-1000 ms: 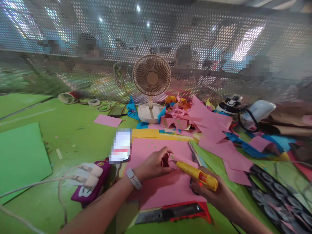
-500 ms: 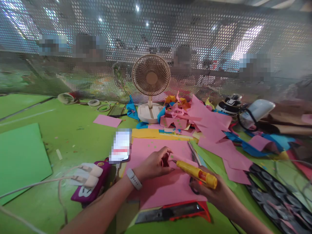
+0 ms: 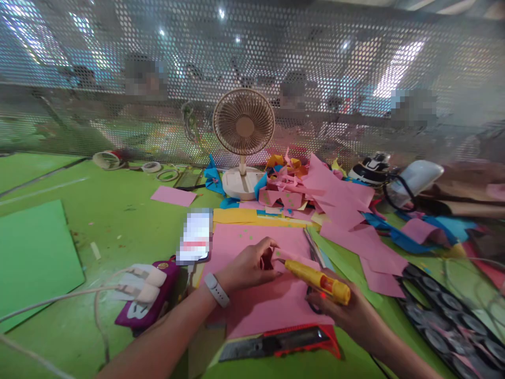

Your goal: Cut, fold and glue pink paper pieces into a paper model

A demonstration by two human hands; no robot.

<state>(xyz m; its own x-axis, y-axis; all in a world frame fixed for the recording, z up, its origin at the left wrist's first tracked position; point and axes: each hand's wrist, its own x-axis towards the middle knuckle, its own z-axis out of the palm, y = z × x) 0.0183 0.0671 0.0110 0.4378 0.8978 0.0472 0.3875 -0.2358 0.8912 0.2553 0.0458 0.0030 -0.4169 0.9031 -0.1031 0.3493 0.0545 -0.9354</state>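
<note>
Tip of the long yellow plastic tool (image 3: 319, 282), gripped in the right hand (image 3: 349, 311), points left at the small folded pink paper (image 3: 270, 259) pinched by the left hand (image 3: 245, 269).

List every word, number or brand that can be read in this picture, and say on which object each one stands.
No text can be read anywhere.
Phone screen: blurred out, unreadable.
Yellow tool in the right hand: no legible marking.
Folded pink paper in the left hand: plain, no print.
Fan: no label visible.
</note>
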